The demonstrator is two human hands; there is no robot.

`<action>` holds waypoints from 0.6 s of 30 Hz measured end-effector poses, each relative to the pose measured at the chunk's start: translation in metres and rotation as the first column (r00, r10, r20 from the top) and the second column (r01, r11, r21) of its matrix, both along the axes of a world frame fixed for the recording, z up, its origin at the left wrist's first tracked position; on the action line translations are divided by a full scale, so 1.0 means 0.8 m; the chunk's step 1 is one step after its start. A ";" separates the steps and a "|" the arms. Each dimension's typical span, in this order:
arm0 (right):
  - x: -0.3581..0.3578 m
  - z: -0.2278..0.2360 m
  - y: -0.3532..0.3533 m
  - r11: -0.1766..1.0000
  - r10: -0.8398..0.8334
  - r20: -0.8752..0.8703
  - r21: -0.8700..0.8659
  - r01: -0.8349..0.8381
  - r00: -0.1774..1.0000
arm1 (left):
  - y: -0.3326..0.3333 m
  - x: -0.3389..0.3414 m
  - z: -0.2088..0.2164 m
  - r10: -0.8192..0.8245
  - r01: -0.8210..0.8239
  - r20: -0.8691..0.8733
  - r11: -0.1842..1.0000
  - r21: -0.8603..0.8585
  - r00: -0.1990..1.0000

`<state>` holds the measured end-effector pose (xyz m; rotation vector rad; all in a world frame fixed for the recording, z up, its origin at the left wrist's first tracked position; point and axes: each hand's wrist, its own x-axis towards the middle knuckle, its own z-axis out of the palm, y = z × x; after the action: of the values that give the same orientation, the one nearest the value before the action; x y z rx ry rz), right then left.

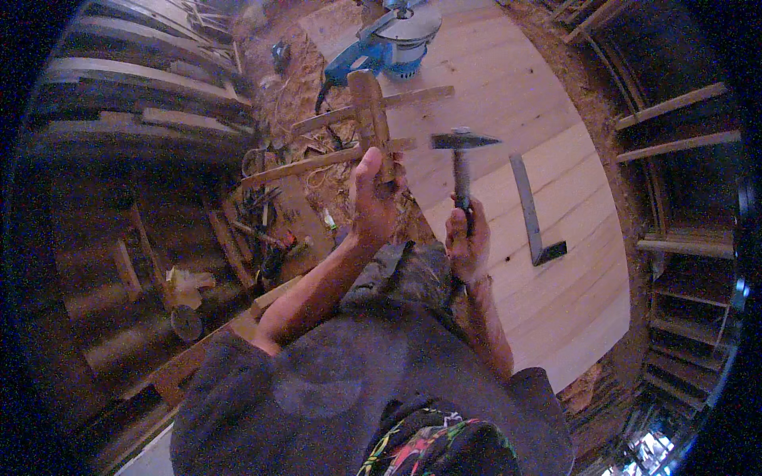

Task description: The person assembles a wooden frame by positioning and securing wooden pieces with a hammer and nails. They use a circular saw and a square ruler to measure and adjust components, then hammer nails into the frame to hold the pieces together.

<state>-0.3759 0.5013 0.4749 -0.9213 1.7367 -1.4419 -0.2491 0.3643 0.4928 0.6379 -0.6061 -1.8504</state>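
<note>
Pale wooden cross-slatted frame [361,131] stands upright, gripped by the left hand [373,198] for steadying. The right hand [467,238] clenches a dark steel-headed hammer [462,155], raised beside it.

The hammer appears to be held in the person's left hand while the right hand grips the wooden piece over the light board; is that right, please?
Not quite: the hands are swapped. The head view shows the hammer in the right hand, while the left hand grips the wooden piece over the light board.
</note>
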 end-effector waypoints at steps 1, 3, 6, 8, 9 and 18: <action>-0.002 -0.005 -0.004 0.999 0.036 -0.108 -0.002 -0.036 0.994 | 0.000 -0.003 -0.002 -0.002 0.002 -0.001 1.000 0.003 1.000; -0.004 -0.007 -0.005 0.998 0.060 -0.169 0.010 -0.059 0.984 | 0.001 -0.006 0.010 -0.005 0.005 0.003 1.000 0.013 1.000; -0.005 -0.006 -0.005 0.998 0.054 -0.094 0.042 -0.050 0.994 | 0.003 -0.007 0.019 0.014 -0.014 -0.009 0.999 0.043 1.000; -0.006 -0.013 -0.003 0.997 0.066 -0.119 0.058 -0.059 0.991 | 0.004 -0.008 0.016 0.038 -0.034 -0.053 0.996 0.077 0.998; -0.005 -0.014 -0.003 0.996 0.070 -0.126 0.065 -0.062 0.989 | 0.004 -0.008 0.016 0.026 -0.025 -0.012 0.998 0.055 1.000; -0.033 -0.022 0.002 0.994 0.087 -0.046 0.068 -0.084 0.995 | 0.008 -0.039 -0.007 -0.021 0.024 0.104 0.999 -0.027 0.994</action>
<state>-0.4023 0.5029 0.4573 -0.9910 1.7484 -1.3091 -0.2803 0.3710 0.4870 0.7144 -0.7091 -1.8352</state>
